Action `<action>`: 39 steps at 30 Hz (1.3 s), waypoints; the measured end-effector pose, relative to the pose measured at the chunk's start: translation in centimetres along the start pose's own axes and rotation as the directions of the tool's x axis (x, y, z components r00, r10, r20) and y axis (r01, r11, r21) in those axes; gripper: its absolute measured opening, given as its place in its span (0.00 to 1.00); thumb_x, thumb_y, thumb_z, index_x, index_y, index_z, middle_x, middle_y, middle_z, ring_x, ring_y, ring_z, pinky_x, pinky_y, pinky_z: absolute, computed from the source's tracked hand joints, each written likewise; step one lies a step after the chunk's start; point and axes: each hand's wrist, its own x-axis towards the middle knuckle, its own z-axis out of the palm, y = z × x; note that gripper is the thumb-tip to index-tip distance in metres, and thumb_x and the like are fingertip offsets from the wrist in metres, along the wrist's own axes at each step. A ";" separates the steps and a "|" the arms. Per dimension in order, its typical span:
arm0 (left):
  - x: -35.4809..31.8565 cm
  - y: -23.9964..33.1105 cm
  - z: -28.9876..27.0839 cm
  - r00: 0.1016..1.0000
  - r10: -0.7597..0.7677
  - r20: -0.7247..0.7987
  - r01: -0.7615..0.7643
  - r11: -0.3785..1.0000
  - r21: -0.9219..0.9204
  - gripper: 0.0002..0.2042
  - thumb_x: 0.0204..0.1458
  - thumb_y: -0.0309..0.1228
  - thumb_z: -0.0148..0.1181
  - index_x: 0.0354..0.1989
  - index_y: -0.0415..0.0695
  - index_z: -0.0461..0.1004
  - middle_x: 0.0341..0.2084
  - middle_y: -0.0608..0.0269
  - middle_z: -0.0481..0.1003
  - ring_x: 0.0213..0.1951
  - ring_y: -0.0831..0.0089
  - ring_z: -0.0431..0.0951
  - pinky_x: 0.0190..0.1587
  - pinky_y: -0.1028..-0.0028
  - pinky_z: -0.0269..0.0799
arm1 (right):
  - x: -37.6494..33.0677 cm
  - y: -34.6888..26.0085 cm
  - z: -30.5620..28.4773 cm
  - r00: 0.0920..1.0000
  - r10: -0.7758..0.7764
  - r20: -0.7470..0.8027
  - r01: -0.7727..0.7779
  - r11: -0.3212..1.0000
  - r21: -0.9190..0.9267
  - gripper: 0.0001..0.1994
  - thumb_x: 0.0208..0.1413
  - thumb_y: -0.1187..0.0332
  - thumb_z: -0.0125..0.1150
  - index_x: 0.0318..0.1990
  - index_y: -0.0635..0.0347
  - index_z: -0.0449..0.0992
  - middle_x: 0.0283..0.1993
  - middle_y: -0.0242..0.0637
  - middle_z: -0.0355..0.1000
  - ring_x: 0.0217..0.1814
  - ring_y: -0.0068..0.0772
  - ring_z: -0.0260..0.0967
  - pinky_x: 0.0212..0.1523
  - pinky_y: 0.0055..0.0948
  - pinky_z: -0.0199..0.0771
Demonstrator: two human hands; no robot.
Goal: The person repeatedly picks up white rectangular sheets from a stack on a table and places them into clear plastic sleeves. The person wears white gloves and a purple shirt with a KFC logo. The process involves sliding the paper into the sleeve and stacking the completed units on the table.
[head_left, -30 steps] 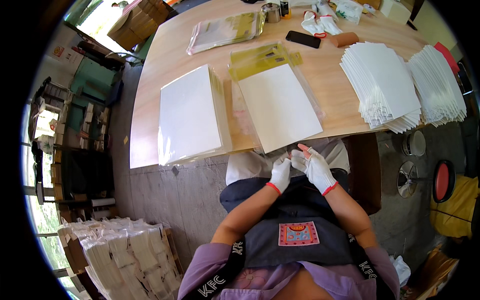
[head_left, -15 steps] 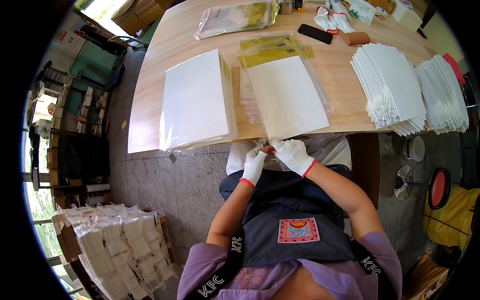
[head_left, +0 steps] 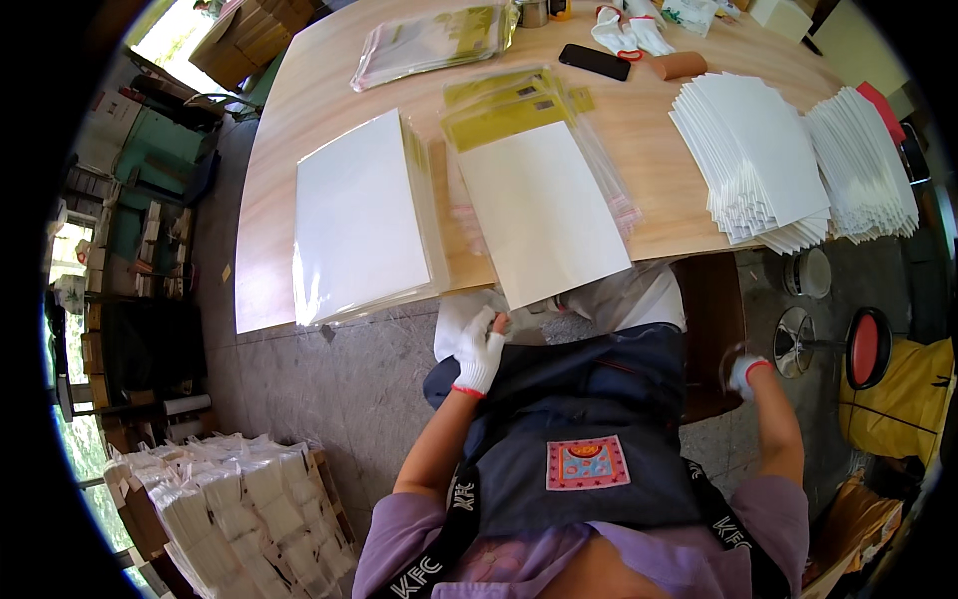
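Note:
A white board (head_left: 544,215) lies on the table with clear plastic sleeves (head_left: 499,115) showing olive-yellow print beneath it. Its lower corner juts past the table's near edge. Just below that corner, to the left, is my left hand (head_left: 481,357) in a white glove with a red cuff. A bare fingertip shows, the fingers look loosely apart, and nothing is visible in them. Far to the right, beside my lap, my right hand (head_left: 748,375), gloved likewise, is smeared by motion. A thin blurred shape shows at its fingers; I cannot make out what it is.
Left on the table is a sleeved stack of white boards (head_left: 361,210). Fanned white boards (head_left: 748,150) stand at right. Farther back lie printed sleeves (head_left: 434,45), a black phone (head_left: 595,62), a brown roll (head_left: 681,66) and spare gloves (head_left: 634,38). Bundled white stacks (head_left: 235,509) sit on the floor.
My hands were together at the board's lower corner. The right one has swung far to the right, away from the table; the left has come slightly down and left. The whole view has shifted slightly.

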 end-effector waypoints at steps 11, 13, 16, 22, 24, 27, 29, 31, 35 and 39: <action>2.7 3.8 -0.1 0.816 0.577 -0.015 -0.533 0.763 0.366 0.08 0.37 0.27 0.67 0.25 0.46 0.72 0.32 0.65 0.73 0.30 0.64 0.72 0.30 0.69 0.68 | -7.1 -14.6 -20.8 0.003 -0.115 -0.993 0.563 0.821 -0.094 0.17 0.39 0.64 0.66 0.40 0.53 0.73 0.47 0.34 0.65 0.44 0.36 0.66 0.43 0.35 0.67; 1.6 2.9 -0.6 0.913 0.405 -0.044 -0.384 0.892 0.239 0.06 0.44 0.25 0.63 0.30 0.43 0.75 0.30 0.62 0.72 0.28 0.69 0.69 0.29 0.72 0.64 | -4.9 -14.8 -20.9 0.150 -0.029 -0.988 0.727 0.680 0.090 0.11 0.42 0.65 0.65 0.31 0.58 0.72 0.34 0.38 0.70 0.34 0.38 0.68 0.35 0.34 0.68; 0.2 3.9 -0.6 0.971 -0.228 -0.073 0.216 0.965 -0.150 0.08 0.46 0.25 0.63 0.34 0.41 0.72 0.27 0.67 0.71 0.27 0.78 0.68 0.29 0.78 0.63 | -5.2 -17.0 -20.6 0.409 0.229 -0.883 0.801 0.374 0.468 0.11 0.46 0.65 0.63 0.26 0.61 0.69 0.24 0.41 0.70 0.24 0.39 0.67 0.29 0.33 0.66; 0.1 5.1 -1.5 0.884 -0.458 0.090 0.381 0.596 -0.707 0.15 0.50 0.25 0.60 0.45 0.36 0.67 0.29 0.68 0.71 0.30 0.84 0.69 0.31 0.83 0.66 | -6.2 -16.9 -19.5 0.718 0.228 -0.658 0.694 -0.164 0.701 0.09 0.57 0.63 0.53 0.31 0.58 0.69 0.20 0.30 0.68 0.18 0.17 0.63 0.20 0.19 0.61; 1.1 9.3 -3.2 0.933 -0.343 0.107 0.339 0.740 -0.581 0.14 0.51 0.24 0.59 0.45 0.35 0.68 0.30 0.67 0.73 0.31 0.85 0.71 0.31 0.84 0.67 | -4.7 -17.0 -18.6 0.728 0.092 -0.679 0.678 -0.240 0.695 0.08 0.60 0.63 0.49 0.34 0.56 0.69 0.20 0.28 0.68 0.16 0.16 0.62 0.18 0.19 0.63; 2.1 12.0 -6.2 0.977 -0.200 0.076 0.214 0.916 -0.339 0.15 0.51 0.25 0.59 0.46 0.35 0.70 0.28 0.66 0.72 0.30 0.85 0.70 0.31 0.83 0.67 | -3.3 -18.0 -18.2 0.724 -0.040 -0.689 0.597 -0.465 0.654 0.07 0.59 0.64 0.51 0.34 0.57 0.70 0.21 0.28 0.69 0.17 0.17 0.63 0.18 0.18 0.62; 2.1 13.0 -8.9 0.998 -0.042 -0.037 0.033 0.976 -0.217 0.15 0.50 0.24 0.59 0.46 0.35 0.71 0.26 0.66 0.71 0.28 0.84 0.69 0.31 0.82 0.66 | -4.5 -19.9 -19.3 0.757 -0.123 -0.642 0.480 -0.563 0.673 0.06 0.59 0.66 0.52 0.36 0.58 0.69 0.21 0.28 0.67 0.17 0.17 0.60 0.17 0.18 0.58; 1.9 13.7 -12.3 0.990 -0.048 -0.132 0.024 0.984 -0.179 0.13 0.50 0.22 0.57 0.44 0.34 0.71 0.24 0.68 0.68 0.26 0.84 0.67 0.29 0.83 0.64 | -6.0 -22.0 -21.5 0.624 -0.209 -0.752 0.533 -0.590 0.607 0.05 0.59 0.66 0.51 0.36 0.58 0.68 0.22 0.27 0.66 0.18 0.17 0.59 0.17 0.17 0.56; 2.8 10.8 -19.4 0.866 -0.125 -0.484 0.007 0.971 -0.238 0.15 0.56 0.26 0.50 0.49 0.30 0.68 0.41 0.57 0.73 0.44 0.75 0.71 0.44 0.78 0.69 | -10.9 -28.4 -29.8 0.465 -0.265 -0.845 0.674 -0.513 0.532 0.07 0.58 0.66 0.52 0.32 0.58 0.70 0.22 0.25 0.66 0.20 0.14 0.60 0.20 0.17 0.59; 4.2 5.3 -24.8 0.851 0.006 -0.525 0.080 0.987 0.141 0.15 0.57 0.27 0.46 0.51 0.35 0.69 0.46 0.51 0.73 0.45 0.68 0.73 0.49 0.73 0.68 | -13.3 -34.3 -34.7 0.383 -0.316 -0.868 0.868 -0.198 0.455 0.07 0.57 0.66 0.52 0.32 0.60 0.70 0.23 0.29 0.69 0.21 0.16 0.64 0.23 0.20 0.65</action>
